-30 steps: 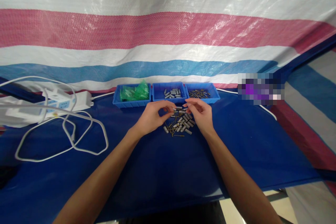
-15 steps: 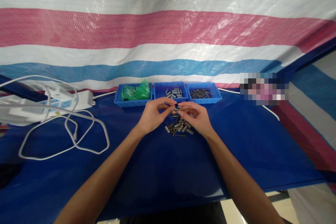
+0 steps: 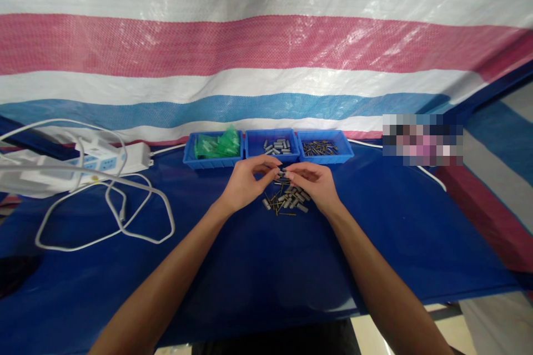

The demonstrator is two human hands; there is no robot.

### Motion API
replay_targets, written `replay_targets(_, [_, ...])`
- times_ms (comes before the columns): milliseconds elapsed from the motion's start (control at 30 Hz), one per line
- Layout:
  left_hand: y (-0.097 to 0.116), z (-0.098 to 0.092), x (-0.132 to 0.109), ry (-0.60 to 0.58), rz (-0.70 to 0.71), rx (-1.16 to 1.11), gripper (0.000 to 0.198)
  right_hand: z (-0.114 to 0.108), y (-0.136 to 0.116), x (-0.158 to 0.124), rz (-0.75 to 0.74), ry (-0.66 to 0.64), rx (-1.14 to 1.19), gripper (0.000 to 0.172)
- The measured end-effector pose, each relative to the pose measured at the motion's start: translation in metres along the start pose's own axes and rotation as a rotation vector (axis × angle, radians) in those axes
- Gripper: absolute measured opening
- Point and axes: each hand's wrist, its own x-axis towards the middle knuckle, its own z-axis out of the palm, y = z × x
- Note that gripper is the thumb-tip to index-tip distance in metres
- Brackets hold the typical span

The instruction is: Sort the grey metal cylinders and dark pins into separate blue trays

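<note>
My left hand [image 3: 247, 182] is closed in a pinch, thumb against fingers. Facing it, my right hand [image 3: 315, 184] pinches too, the fingertips of both almost meeting. Between them shows a small metal part [image 3: 282, 172], too small and covered to tell whether it is one piece or two. Just below the hands, a loose pile holds grey metal cylinders [image 3: 302, 207] and thin brass-coloured pins [image 3: 287, 214]. Some of the pile is hidden behind the fingers of my right hand.
Behind the hands stand three blue bins: one with green plastic bags [image 3: 219, 144], one with grey cylinders [image 3: 278, 147], one with brass-coloured pins [image 3: 320, 148]. Power strips [image 3: 108, 163] and looped white cable [image 3: 158, 241] lie left. A striped sheet [image 3: 250, 47] hangs behind the table.
Both hands stay together over the pile. The fingertips have shifted slightly around the small metal part. The whole view has moved a little.
</note>
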Motion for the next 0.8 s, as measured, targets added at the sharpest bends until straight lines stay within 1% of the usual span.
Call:
replay_targets(100, [-0.001, -0.002, 0.0, -0.011, -0.006, 0.092, 0.018, -0.005, -0.001, 0.001, -0.027, 0.066, -0.044, 0.021])
replay_targets(200, [-0.004, -0.003, 0.0, -0.059, 0.043, 0.241, 0.014, -0.011, -0.002, 0.003, -0.102, 0.173, -0.092, 0.019])
replay_targets(233, [-0.006, -0.003, 0.0, -0.093, 0.079, 0.298, 0.014, -0.013, -0.002, 0.004, -0.136, 0.227, -0.117, 0.019])
replay_targets(333, [-0.011, -0.002, -0.002, -0.242, 0.218, 0.448, 0.02, -0.018, 0.0, 0.007, -0.21, 0.424, -0.209, 0.023])
replay_targets(400, [-0.015, -0.001, -0.004, -0.328, 0.294, 0.53, 0.022, -0.02, 0.002, 0.008, -0.22, 0.498, -0.248, 0.029])
replay_targets(467, [-0.017, 0.0, -0.005, -0.369, 0.329, 0.604, 0.022, -0.02, 0.003, 0.009, -0.211, 0.493, -0.248, 0.035])
replay_targets(533, [-0.018, 0.001, -0.005, -0.382, 0.329, 0.655, 0.023, -0.018, 0.003, 0.008, -0.193, 0.45, -0.223, 0.036])
replay_targets(667, [-0.018, 0.0, -0.005, -0.37, 0.307, 0.689, 0.024, -0.013, 0.003, 0.007, -0.171, 0.387, -0.204, 0.027])
replay_targets(800, [-0.021, 0.0, -0.005, -0.337, 0.301, 0.662, 0.025, -0.01, 0.004, 0.006, -0.159, 0.345, -0.214, 0.023])
